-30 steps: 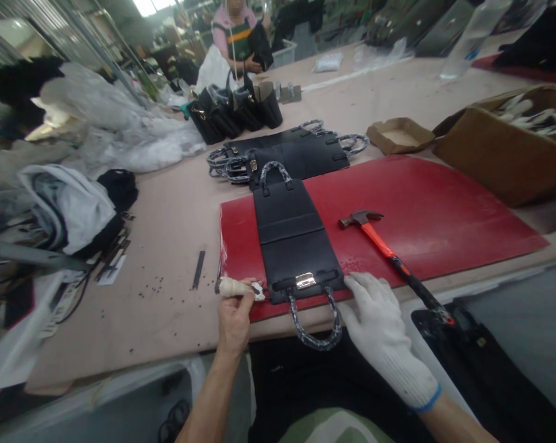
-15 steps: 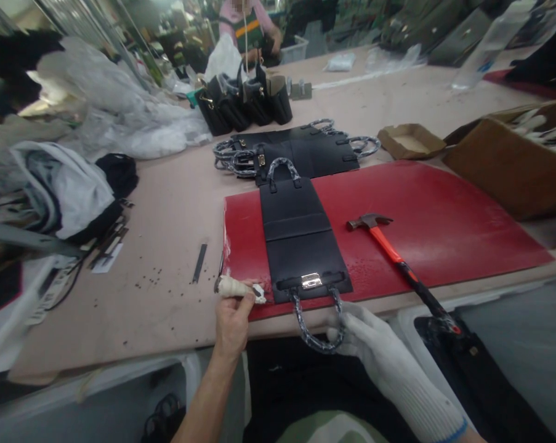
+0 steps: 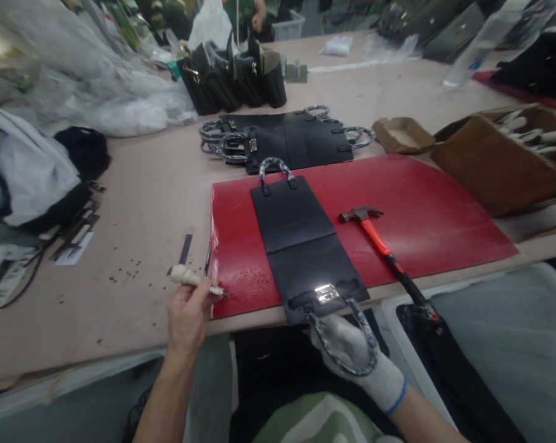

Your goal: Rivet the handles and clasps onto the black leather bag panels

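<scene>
Gloved right hand (image 3: 351, 347) grips the wrapped handle loop (image 3: 372, 346) of the limp, light-looking black bag panel (image 3: 300, 240) lying just beyond it, probably the soundest hold; left hand (image 3: 188, 314) pinches a cloth-wrapped awl (image 3: 185, 277).

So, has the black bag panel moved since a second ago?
Yes. The black bag panel's clasp end slid toward the person, past the red mat's near edge.
</scene>
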Tool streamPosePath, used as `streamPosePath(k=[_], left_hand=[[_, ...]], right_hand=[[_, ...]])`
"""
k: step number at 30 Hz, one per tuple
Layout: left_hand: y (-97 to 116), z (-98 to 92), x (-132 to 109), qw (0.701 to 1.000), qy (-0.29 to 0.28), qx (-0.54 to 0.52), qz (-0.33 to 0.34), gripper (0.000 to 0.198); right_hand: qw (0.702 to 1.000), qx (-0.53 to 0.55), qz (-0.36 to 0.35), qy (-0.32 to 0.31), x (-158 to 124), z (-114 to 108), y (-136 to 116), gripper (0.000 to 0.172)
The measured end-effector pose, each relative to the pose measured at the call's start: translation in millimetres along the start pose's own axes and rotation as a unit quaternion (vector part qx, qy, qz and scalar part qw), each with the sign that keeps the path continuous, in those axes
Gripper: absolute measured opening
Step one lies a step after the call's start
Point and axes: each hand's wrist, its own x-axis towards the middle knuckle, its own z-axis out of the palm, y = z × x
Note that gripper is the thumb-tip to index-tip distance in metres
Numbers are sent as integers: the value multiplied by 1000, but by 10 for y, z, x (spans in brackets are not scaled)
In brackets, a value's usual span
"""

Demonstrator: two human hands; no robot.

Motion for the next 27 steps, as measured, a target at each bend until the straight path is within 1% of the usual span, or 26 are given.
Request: streamPosePath(k=[2,3,5,6,8,11,13,15,17,19,23,27], left_hand=[[47,-73,34,998,-1,60,-1,43],[70,-97,35,996,-12,83,3,41],[122,-91,3,993,-51,101,20,38],[150,-52,-28,992,-79,98,30,37],[207,100,-103,985,-145,84,44,34],[270,455,-193,967,-249,40,40,32],[287,693,-215,952,-305,3,22,30],[296,874,-219,939,-343,-6,1,29],[319,979,-227,932,-362,0,-30,30],[370,1020,-253,929,-363,-10,-70,31],[511,1005,-339,920,-366,-39,-133,38],[588,962,-399,915,-365,-50,-164,41]], right_hand=[[1000,-12,-13,-23,66,80,-13,61],[999,-17,-17,-35,93,122,-26,64],[997,-28,-23,-68,130,208,-51,68],[996,-35,-30,-75,141,252,-59,64],[996,-47,-49,-62,152,338,-66,52],[995,-58,-77,-10,152,448,-78,35],[995,-61,-78,-2,141,491,-99,29],[994,-67,-83,-4,120,501,-125,26],[991,-91,-95,-19,92,480,-145,24],[984,-122,-121,-36,68,433,-151,23],[972,-161,-162,-62,71,308,-120,23],[963,-190,-162,-104,144,209,-106,26]])
